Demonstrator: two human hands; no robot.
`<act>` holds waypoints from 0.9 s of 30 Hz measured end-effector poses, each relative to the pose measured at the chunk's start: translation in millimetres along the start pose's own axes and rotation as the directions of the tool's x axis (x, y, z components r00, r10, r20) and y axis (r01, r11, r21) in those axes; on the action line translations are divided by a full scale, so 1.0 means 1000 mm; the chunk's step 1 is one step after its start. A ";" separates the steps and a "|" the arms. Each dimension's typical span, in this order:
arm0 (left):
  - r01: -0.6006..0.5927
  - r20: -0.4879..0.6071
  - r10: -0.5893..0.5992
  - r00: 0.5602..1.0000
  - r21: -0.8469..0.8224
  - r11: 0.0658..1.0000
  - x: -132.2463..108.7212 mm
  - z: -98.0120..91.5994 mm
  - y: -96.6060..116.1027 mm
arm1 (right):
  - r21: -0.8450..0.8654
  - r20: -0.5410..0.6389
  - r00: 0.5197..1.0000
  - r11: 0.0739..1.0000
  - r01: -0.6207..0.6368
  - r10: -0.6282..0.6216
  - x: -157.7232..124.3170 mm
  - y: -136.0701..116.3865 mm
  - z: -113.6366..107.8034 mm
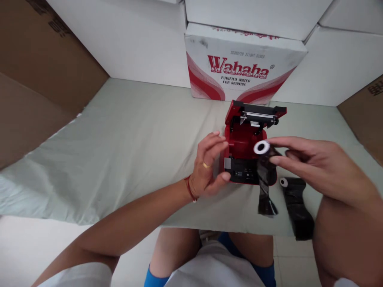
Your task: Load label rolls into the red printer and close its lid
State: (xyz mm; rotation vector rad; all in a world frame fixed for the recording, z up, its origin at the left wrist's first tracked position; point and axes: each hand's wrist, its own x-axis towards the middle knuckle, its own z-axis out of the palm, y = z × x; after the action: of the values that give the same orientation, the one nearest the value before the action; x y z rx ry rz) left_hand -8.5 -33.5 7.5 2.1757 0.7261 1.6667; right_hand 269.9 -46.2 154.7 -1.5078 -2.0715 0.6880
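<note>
A red and black label printer (243,143) stands on the cloth with its lid (255,113) raised, so its red inside shows. My left hand (209,165) is at the printer's left side, fingers apart and holding nothing; whether the fingertips touch the casing I cannot tell. Between thumb and fingers, my right hand (311,161) grips a roll of black ribbon (265,167) with a white core, above the printer's right front. Its loose, glossy end hangs down past the front edge. A second roll of black ribbon (295,199) lies on the cloth below my right hand, partly unrolled.
A pale green cloth (134,139) covers the table, whose front edge runs just before my lap. Behind the printer stands a Wahaha water carton (239,67) against white boxes (134,36). Brown cardboard (44,71) walls the left side, and another brown box (365,111) the right.
</note>
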 end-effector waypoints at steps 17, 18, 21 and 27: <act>-0.330 0.223 0.292 0.930 0.162 0.930 0.001 0.005 0.028 | -0.530 0.040 0.999 0.848 0.033 -0.014 0.059 -0.005 0.064; -0.314 0.230 0.274 0.934 0.162 0.936 0.000 0.005 0.029 | -0.530 0.038 0.999 0.847 0.031 -0.013 0.060 -0.004 0.066; -0.295 0.243 0.248 0.938 0.179 0.939 0.000 0.006 0.033 | -0.464 0.055 0.998 0.884 0.057 -0.036 0.059 -0.003 0.064; -0.303 0.285 0.237 0.929 0.216 0.928 0.002 0.006 0.038 | 0.006 -0.020 0.997 0.997 0.072 -0.072 0.031 -0.010 0.034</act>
State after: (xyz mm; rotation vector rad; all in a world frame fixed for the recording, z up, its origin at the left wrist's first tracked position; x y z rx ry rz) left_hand 5.5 -63.5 27.7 2.7215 0.6174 1.4333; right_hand 232.8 -22.7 138.2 -1.4232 -2.0960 0.6496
